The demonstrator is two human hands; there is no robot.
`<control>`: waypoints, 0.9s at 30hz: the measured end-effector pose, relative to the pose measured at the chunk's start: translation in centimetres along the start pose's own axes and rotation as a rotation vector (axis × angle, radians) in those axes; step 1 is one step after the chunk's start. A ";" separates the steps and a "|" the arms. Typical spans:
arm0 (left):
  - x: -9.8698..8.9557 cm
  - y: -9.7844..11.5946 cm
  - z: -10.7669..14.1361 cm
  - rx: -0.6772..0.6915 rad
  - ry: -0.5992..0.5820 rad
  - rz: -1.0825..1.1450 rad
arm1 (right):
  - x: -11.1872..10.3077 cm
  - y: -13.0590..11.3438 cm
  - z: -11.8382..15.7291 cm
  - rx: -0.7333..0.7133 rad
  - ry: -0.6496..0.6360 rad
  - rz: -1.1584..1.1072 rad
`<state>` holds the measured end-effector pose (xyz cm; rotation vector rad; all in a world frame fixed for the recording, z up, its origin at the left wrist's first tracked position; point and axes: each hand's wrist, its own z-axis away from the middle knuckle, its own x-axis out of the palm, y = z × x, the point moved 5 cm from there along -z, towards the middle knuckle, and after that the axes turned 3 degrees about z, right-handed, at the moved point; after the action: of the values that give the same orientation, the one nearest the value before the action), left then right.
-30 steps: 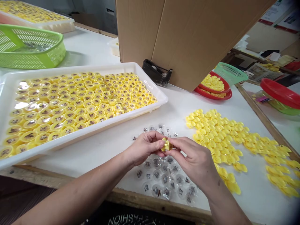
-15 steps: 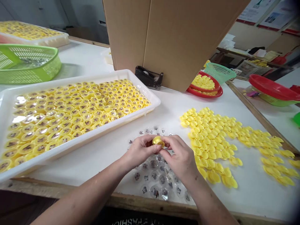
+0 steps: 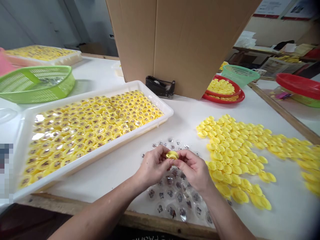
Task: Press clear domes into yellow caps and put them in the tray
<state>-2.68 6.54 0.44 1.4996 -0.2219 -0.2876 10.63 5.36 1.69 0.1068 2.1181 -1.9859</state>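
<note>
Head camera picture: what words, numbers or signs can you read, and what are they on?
Nothing can be read for sure.
Wall posters: print too small and blurred.
Dark cloth at the bottom: pale letters, cut off by the frame.
Clear discs: small dark prints, too tiny to read.

And here's the white worktop (image 3: 100,180), a wooden front edge (image 3: 150,221) along its near side; clear discs (image 3: 171,210) with small dark prints lie loosely strewn close to that edge; over to the right, a broad spread of yellow pieces (image 3: 232,151), many overlapping; a long white tray (image 3: 160,101) sits aslant on the left; just beyond its far right corner, it's the black tape dispenser (image 3: 160,86), right by tall cardboard (image 3: 185,43); next along, stacked red plates (image 3: 241,96); and far left, a green basket (image 3: 50,95), with a second tray (image 3: 67,59) behind!
</note>
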 end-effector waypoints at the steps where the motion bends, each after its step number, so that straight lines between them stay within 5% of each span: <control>1: 0.2 -0.1 0.1 -0.006 0.002 -0.015 | 0.0 0.1 0.0 0.013 0.000 -0.027; 4: -0.2 0.6 -0.1 0.018 0.018 -0.044 | -0.2 0.6 -0.1 0.036 -0.014 -0.094; 6: -2.3 2.3 -0.9 0.079 0.056 -0.111 | -0.6 0.9 -0.1 0.024 -0.003 -0.104; 10: -11.4 7.4 -4.2 0.170 0.316 -0.514 | -1.8 1.6 -0.3 0.031 0.115 -0.071; 12: -16.2 8.7 -6.8 0.097 0.324 -0.725 | -2.3 1.8 -0.4 0.047 0.160 -0.048; 15: -21.0 8.1 -10.4 -0.077 0.177 -0.918 | -2.6 1.9 -0.5 0.051 0.182 -0.026; 20: -23.5 5.6 -12.9 -0.172 0.038 -1.047 | -2.9 2.0 -0.6 0.047 0.216 -0.009; 27: -24.5 4.6 -12.5 -0.196 -0.012 -1.187 | -2.8 2.0 -0.7 0.039 0.176 -0.028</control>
<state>-21.62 26.50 5.05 1.2806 0.7093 -1.2161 13.65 6.51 0.40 0.2704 2.1966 -2.1054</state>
